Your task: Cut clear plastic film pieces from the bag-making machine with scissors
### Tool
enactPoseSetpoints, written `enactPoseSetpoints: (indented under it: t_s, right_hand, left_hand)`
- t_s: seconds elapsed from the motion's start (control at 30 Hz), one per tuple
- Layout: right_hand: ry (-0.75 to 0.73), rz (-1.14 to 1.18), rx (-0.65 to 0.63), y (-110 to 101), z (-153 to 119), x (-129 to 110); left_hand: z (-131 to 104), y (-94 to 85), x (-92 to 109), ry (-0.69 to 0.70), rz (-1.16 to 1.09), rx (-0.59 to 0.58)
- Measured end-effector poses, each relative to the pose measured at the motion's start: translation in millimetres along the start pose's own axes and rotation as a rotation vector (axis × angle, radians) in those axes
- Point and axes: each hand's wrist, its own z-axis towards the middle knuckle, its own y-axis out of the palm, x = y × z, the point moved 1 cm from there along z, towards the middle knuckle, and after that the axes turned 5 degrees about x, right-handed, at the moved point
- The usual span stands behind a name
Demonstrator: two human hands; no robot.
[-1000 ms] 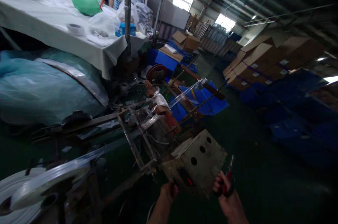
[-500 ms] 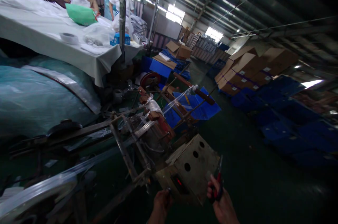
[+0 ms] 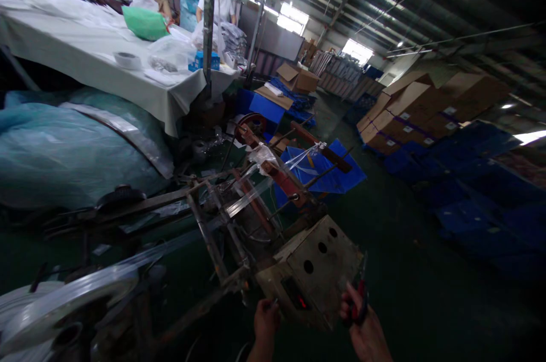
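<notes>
My left hand point(image 3: 266, 321) touches the near face of a worn metal control box point(image 3: 314, 271) with a red display, fingers pinched on a small switch or knob there. My right hand point(image 3: 362, 325) is closed around red-and-black handled scissors point(image 3: 359, 300), held just right of the box. The box belongs to a rusty frame machine point(image 3: 251, 208). A clear plastic film strip point(image 3: 239, 205) runs through it from a big reel point(image 3: 63, 305) at lower left.
A large teal plastic-wrapped bundle point(image 3: 55, 145) lies at left under a white-clothed table point(image 3: 85, 54) where people work. Blue crates point(image 3: 469, 197) and stacked cardboard boxes point(image 3: 418, 106) fill the right side. Dark green floor point(image 3: 401, 271) lies right of the machine.
The machine's red bar and film have shifted position. Both hands stay at the control box, with small shifts as the view moved.
</notes>
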Motion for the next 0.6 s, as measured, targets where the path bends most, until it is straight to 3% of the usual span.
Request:
enactPoseSetpoints:
  t_s: [0.1, 0.23, 0.6]
  right_hand:
    - [0.003, 0.010, -0.003, -1.9, 3.2, 1.4]
    - [0.023, 0.043, -0.002, -1.9, 4.1, 2.1]
    - [0.023, 0.071, 0.001, -1.8, 4.8, 3.2]
  left_hand:
    - [-1.1, -2.2, -0.2, 0.009, -0.034, 0.010]
    - [-6.2, -1.5, 1.8, -0.171, -0.082, -0.060]
    - [-15.3, -3.5, 9.5, -0.334, -0.038, -0.063]
